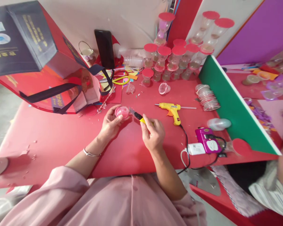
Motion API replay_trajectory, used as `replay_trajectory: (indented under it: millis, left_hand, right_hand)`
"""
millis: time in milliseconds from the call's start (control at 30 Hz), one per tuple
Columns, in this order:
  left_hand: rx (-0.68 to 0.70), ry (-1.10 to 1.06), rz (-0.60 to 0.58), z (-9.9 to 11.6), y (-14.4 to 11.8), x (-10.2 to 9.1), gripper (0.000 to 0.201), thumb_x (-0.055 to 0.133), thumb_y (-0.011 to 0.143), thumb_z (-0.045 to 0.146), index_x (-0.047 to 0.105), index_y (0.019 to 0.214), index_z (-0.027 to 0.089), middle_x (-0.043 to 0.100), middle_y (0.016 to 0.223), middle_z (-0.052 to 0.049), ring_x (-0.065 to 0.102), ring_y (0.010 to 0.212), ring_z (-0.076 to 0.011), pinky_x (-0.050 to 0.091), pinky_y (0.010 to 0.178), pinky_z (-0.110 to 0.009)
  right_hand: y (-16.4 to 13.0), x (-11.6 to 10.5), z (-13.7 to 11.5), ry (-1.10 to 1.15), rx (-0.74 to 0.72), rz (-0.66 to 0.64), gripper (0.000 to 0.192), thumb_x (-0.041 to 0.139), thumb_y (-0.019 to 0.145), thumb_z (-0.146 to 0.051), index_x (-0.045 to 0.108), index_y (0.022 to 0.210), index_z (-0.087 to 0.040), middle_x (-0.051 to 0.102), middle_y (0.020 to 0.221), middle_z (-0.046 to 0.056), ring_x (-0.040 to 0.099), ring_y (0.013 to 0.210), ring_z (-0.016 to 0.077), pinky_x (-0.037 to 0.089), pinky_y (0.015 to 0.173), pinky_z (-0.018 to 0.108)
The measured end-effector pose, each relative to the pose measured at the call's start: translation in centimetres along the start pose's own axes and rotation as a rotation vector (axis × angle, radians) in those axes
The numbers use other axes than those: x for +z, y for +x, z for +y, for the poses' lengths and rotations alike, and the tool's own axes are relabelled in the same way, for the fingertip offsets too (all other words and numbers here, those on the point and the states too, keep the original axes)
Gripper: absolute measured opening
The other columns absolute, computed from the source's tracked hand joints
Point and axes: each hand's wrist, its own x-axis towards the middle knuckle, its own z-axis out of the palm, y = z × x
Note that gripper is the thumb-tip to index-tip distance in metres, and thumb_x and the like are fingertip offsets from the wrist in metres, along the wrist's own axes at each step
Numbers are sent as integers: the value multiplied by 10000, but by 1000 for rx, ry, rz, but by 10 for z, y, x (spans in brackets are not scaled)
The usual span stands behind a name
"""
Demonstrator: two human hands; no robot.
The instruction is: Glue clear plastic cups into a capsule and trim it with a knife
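We are holding a small pink cup (pixel 122 111) in our left hand (pixel 111 125) at the centre of the frame, just above the red desk (pixel 61 138); the fingers of that hand are curled around the cup and clamped on it. Our right hand (pixel 152 134) is gripping a yellow-handled craft knife (pixel 138 116), fingers closed tight about the handle, and we are pointing its blade at the cup's side, tip touching or just beside it; we cannot tell which.

Judging by what is lying about, we are well into the work. Toward the upper middle of the frame a stack of red-lidded clear cups (pixel 176 59) is standing finished, many of them piled in rows. Two loose clear cups (pixel 164 88) are lying on the desk below that stack without lids, so it seems some pieces are waiting their turn. The yellow glue gun (pixel 171 110) is resting right of our hands, untouched, near a pile of clear lids (pixel 207 97). A red bag (pixel 37 59) is filling the upper left. Another person's striped sleeve (pixel 269 191) is showing at the lower right.
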Motion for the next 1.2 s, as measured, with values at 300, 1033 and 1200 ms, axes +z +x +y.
replay_trajectory:
  millis: [300, 1033, 1200]
  left_hand:
    - [-130, -63, -70, 1, -1, -4, 509, 889, 872, 346, 700, 1325, 215, 763, 1307, -107, 805, 895, -206, 701, 866, -418]
    - [-158, -55, -88, 8, 0, -1, 570, 874, 865, 415, 697, 1362, 201, 727, 1347, -139, 718, 770, -157, 667, 713, -352]
    - [-153, -57, -91, 9, -1, 0, 567, 849, 881, 440, 669, 1365, 205, 762, 1253, -124, 680, 680, -145, 645, 625, -345]
  right_hand:
    - [-2, 3, -4, 24, -41, -48, 367, 648, 1069, -292, 719, 1427, -262, 768, 1009, 75, 680, 916, 200, 513, 870, 338]
    - [1, -3, -7, 47, -46, -117, 355, 606, 1086, -313, 731, 1413, -256, 769, 1004, 72, 670, 910, 198, 518, 883, 342]
    - [1, -2, -7, 55, -31, -157, 354, 591, 1092, -322, 737, 1409, -262, 766, 1017, 75, 669, 920, 193, 523, 906, 341]
